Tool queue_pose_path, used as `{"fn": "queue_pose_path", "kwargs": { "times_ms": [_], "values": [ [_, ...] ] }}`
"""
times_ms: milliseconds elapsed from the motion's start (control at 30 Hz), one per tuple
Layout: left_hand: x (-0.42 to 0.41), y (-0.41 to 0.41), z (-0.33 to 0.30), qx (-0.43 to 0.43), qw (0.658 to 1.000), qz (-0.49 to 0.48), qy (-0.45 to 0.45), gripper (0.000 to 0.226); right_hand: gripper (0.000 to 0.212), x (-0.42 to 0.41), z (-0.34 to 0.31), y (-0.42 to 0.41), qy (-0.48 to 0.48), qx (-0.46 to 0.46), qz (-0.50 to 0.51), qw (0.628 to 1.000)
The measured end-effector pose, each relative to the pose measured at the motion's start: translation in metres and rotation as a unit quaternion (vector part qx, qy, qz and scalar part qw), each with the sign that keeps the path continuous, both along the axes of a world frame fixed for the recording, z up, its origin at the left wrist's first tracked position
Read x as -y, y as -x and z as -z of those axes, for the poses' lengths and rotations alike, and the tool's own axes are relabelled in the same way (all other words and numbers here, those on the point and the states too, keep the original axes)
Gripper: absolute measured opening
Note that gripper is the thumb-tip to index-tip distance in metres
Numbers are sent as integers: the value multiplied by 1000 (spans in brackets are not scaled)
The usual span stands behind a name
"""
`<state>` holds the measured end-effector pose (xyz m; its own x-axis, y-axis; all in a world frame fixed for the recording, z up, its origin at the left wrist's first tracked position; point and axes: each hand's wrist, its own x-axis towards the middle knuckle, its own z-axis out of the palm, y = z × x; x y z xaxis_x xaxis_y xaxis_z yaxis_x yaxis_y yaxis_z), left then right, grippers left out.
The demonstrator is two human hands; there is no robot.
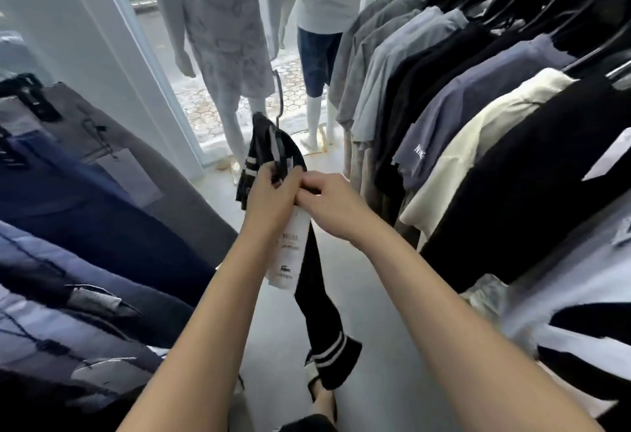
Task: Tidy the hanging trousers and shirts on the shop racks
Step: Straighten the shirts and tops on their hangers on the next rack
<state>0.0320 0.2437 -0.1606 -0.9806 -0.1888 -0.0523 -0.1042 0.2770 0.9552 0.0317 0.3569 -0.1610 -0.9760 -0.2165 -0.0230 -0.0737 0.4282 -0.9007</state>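
Between the racks, our left hand (269, 192) grips the black shirt (273, 151) on its hanger (279, 104); our right hand (327, 203) pinches it alongside; we should square it before rehanging.

both hands (297, 192) grip a black striped shirt (321, 298) on its hanger (279, 104) between two racks.

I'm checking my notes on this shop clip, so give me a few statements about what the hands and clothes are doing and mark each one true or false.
1. Both hands hold a black garment with white stripes. True.
2. The garment hangs on the right-hand rack. False: it is off the racks, held between them by the left hand and right hand.
3. A white tag hangs below the hands. True.
4. The right rack holds only trousers. False: shirts hang there.
5. Two mannequins stand ahead. True.
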Motion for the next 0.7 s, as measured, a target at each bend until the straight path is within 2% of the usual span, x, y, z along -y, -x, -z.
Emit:
{"fn": "queue_pose_path", "kwargs": {
  "times_ms": [67,167,300,400,500,533,633,667,700],
  "values": [
    [3,-5,0,12,1000,1,23,18,23,-7,3,-6,25,39,-34,998],
    [8,-10,3,26,999,10,34,20,26,-27,0,-13,34,55,-45,997],
    [18,-20,4,25,999,40,11,21,25,-65,-10,-16,33,2,62,998],
    [24,-23,-1,25,992,92,87,17,27,-91,-16,-21,33,-42,117,992],
    [24,-27,-15,9,979,131,155,10,31,-107,-20,-28,16,-67,111,991],
    [20,-29,-22,5,974,147,174,11,35,-110,-21,-30,6,-72,110,991],
    [9,-32,-35,-13,954,195,227,40,46,-116,-24,-39,-66,-93,110,987],
    [4,-35,-40,-12,954,202,223,32,50,-117,-26,-43,-95,-97,109,985],
    [-2,-37,-44,-16,953,210,218,13,53,-119,-26,-47,-115,-92,107,983]
  ]
}}
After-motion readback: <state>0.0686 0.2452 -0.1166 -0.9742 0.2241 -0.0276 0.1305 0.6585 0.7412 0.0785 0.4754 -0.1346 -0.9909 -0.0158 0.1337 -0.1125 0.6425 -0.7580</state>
